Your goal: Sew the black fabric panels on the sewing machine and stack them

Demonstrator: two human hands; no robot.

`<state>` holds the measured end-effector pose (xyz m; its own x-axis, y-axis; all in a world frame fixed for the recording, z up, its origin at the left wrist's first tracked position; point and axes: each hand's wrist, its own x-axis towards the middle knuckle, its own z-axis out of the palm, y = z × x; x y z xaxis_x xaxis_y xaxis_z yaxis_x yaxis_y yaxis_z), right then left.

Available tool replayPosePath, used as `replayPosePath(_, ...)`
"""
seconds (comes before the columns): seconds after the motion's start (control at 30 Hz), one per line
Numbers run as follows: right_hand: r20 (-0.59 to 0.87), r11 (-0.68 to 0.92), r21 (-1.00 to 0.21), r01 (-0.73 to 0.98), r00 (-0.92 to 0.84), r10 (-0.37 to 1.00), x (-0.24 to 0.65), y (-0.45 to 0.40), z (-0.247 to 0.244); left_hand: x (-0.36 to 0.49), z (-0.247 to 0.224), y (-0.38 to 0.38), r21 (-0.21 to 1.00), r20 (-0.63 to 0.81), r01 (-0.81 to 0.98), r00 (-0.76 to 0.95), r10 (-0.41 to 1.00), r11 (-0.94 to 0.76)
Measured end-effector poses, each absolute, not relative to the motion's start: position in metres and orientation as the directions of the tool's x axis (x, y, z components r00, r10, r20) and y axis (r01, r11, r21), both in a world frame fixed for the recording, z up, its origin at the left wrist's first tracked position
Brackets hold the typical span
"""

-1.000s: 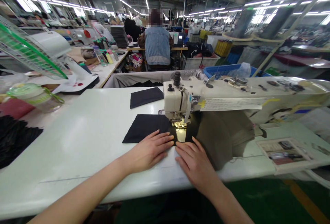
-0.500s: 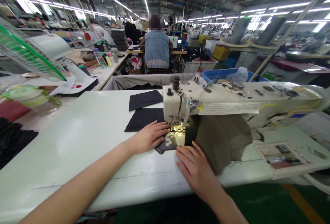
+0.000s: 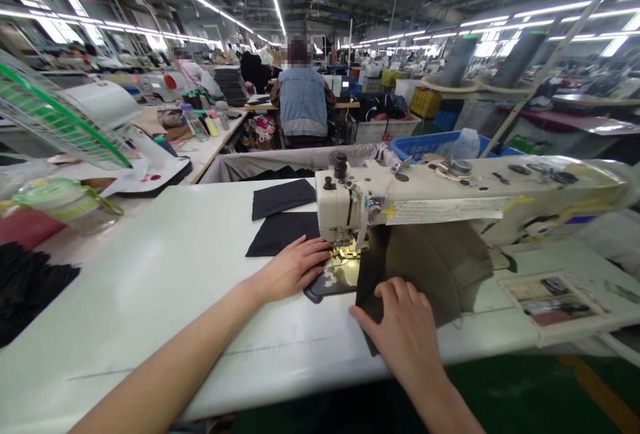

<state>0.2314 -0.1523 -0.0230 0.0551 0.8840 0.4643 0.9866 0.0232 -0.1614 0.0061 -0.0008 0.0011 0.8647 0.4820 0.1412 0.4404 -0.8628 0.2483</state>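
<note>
A cream sewing machine (image 3: pixel 425 187) stands on the pale table, its lit presser foot (image 3: pixel 345 252) over a metal plate. My left hand (image 3: pixel 295 267) rests flat left of the foot, fingers stretched, fingertips close to the needle area. Behind it lie two black fabric pieces (image 3: pixel 283 231), the nearer one reaching under the machine head. An olive fabric piece (image 3: pixel 425 261) with a black edge strip spreads right of the plate, below the machine arm. My right hand (image 3: pixel 407 321) has curled fingers and thumb on its near left part; the exact pinch is partly hidden.
A white and green fan (image 3: pixel 95 114) and a lidded plastic jar (image 3: pixel 65 201) stand on the left table, above dark cloth (image 3: pixel 30 291). A small tool tray (image 3: pixel 555 304) sits at right. Beyond the machine are a blue basket (image 3: pixel 425 147) and a seated person (image 3: pixel 303 104).
My right hand has moved right and curled its fingers on the olive fabric. The fabric's black edge now shows toward the front. My left hand stays beside the presser foot.
</note>
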Motion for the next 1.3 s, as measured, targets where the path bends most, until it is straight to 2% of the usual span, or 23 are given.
replayPosePath(0.17,0.468,0.078,-0.189,0.979,0.020,0.883,0.229,-0.150,-0.024,0.007,0.002,-0.003,0.230,0.119,0.471,0.855,0.505,-0.852)
replayPosePath(0.33,0.602,0.117,-0.341,0.933,0.121,0.789,0.235,-0.150,-0.022,0.005,0.004,0.001,0.208,0.094,0.464,0.867,0.490,-0.861)
replayPosePath(0.4,0.656,0.125,-0.366,0.922,0.160,0.738,0.238,-0.154,-0.021,0.006,0.005,0.012,0.194,0.094,0.445,0.879,0.468,-0.874)
replayPosePath(0.47,0.705,0.132,-0.327,0.936,0.149,0.694,0.240,-0.158,-0.019,0.007,0.007,0.026,0.160,0.111,0.487,0.855,0.506,-0.859)
replayPosePath(0.57,0.756,0.141,-0.246,0.959,0.099,0.647,0.239,-0.165,-0.014,0.011,0.011,0.037,0.115,0.188,0.651,0.728,0.660,-0.751)
replayPosePath(0.7,0.713,0.203,-0.212,0.956,0.010,0.701,0.231,-0.178,-0.007,0.019,0.015,-0.006,0.115,0.266,0.755,0.603,0.752,-0.646)
replayPosePath(0.77,0.657,0.273,-0.255,0.928,-0.041,0.752,0.222,-0.184,-0.005,0.022,0.017,-0.045,0.110,0.268,0.691,0.671,0.691,-0.714)
replayPosePath(0.8,0.628,0.312,-0.299,0.902,-0.060,0.776,0.217,-0.187,-0.003,0.023,0.018,-0.065,0.083,0.303,0.530,0.793,0.528,-0.844)
replayPosePath(0.83,0.594,0.354,-0.354,0.866,-0.084,0.800,0.213,-0.190,-0.001,0.024,0.019,-0.081,0.053,0.271,0.342,0.899,0.344,-0.938)
replayPosePath(0.87,0.555,0.401,-0.411,0.819,-0.124,0.823,0.210,-0.193,0.002,0.023,0.020,-0.094,0.047,0.235,0.223,0.945,0.227,-0.974)
replayPosePath(0.93,0.481,0.483,-0.510,0.712,-0.230,0.846,0.209,-0.197,0.009,0.019,0.020,-0.109,0.076,0.222,0.139,0.963,0.152,-0.987)
replayPosePath(1.0,0.457,0.538,-0.537,0.649,-0.312,0.833,0.217,-0.201,0.017,0.009,0.018,-0.112,0.098,0.244,0.174,0.950,0.193,-0.980)
replayPosePath(1.1,0.445,0.627,-0.410,0.662,-0.455,0.771,0.238,-0.205,0.022,-0.016,0.016,-0.113,0.118,0.295,0.219,0.923,0.245,-0.968)
replayPosePath(1.2,0.326,0.706,-0.247,0.664,-0.629,0.706,0.257,-0.209,0.008,-0.047,0.019,-0.124,0.119,0.349,0.275,0.888,0.300,-0.954)
replayPosePath(1.3,0.269,0.695,-0.118,0.710,-0.651,0.710,0.265,-0.213,-0.020,-0.072,0.021,-0.147,0.090,0.363,0.336,0.865,0.345,-0.937)
